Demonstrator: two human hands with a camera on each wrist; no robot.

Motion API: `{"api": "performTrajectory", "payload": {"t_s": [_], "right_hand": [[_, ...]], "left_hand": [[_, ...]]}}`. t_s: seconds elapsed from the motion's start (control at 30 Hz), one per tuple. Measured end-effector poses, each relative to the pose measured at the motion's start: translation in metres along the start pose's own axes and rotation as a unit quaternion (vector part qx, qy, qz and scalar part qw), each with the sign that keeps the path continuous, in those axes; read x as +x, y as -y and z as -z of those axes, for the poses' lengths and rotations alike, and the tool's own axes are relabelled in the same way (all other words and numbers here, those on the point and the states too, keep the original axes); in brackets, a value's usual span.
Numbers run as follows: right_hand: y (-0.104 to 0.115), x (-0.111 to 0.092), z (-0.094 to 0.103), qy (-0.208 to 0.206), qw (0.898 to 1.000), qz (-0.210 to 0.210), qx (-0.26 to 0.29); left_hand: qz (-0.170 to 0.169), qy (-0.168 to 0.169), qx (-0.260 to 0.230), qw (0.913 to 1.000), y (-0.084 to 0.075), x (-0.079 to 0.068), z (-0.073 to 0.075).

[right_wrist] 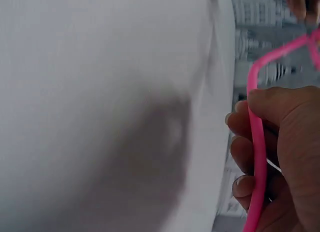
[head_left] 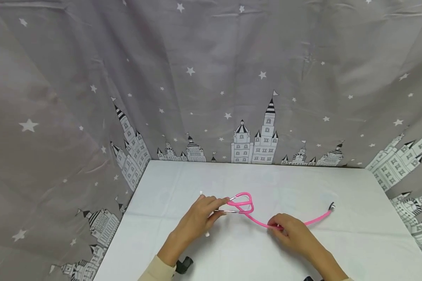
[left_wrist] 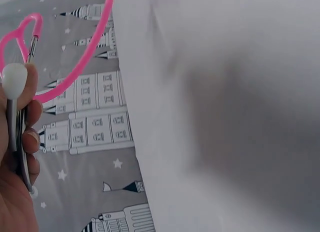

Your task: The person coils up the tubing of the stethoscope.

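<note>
A pink stethoscope (head_left: 316, 220) is held between both hands above the white table. My left hand (head_left: 196, 217) grips its metal ear tubes, and a white ear tip (left_wrist: 15, 81) sticks out past the thumb in the left wrist view. Just beyond these fingers the pink tubing (head_left: 244, 194) bends into a loop. Farther along the tube, my right hand (head_left: 292, 234) pinches it between thumb and fingers, with the tube running across the fingers in the right wrist view. Past that hand, the metal chest piece (head_left: 332, 207) hangs at the tube's right end.
The white-covered table (head_left: 183, 175) reaches back to a grey curtain (head_left: 204, 93) printed with stars and castles, which also surrounds the left and right sides. A black wrist-camera piece (head_left: 184, 265) sits by the left sleeve (head_left: 158, 269).
</note>
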State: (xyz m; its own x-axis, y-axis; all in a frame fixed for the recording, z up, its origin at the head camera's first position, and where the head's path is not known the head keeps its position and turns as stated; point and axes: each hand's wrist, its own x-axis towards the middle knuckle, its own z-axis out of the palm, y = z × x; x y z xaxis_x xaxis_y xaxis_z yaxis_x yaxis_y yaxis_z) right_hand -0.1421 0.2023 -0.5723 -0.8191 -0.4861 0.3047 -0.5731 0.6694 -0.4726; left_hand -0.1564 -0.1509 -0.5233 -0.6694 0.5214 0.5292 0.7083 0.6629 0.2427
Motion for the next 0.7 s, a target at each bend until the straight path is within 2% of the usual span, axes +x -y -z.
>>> {"api": "performTrajectory", "payload": {"t_s": [0.17,0.3,0.47,0.7], "right_hand": [[0.030,-0.002,0.004,-0.013,0.996,0.077,-0.038],[0.050,-0.002,0.015,-0.022,0.992,0.112,-0.047],[0.070,0.004,0.029,-0.038,0.986,0.158,-0.030],[0.091,0.017,0.051,-0.048,0.980,0.191,-0.025]], "left_hand": [[0.007,-0.007,-0.001,1.0000,0.010,0.003,0.002],[0.012,0.000,0.004,0.9999,0.016,0.002,0.000],[0.020,-0.003,0.007,0.9998,0.020,0.000,-0.004],[0.014,0.001,0.004,0.9999,0.021,-0.001,-0.013]]}}
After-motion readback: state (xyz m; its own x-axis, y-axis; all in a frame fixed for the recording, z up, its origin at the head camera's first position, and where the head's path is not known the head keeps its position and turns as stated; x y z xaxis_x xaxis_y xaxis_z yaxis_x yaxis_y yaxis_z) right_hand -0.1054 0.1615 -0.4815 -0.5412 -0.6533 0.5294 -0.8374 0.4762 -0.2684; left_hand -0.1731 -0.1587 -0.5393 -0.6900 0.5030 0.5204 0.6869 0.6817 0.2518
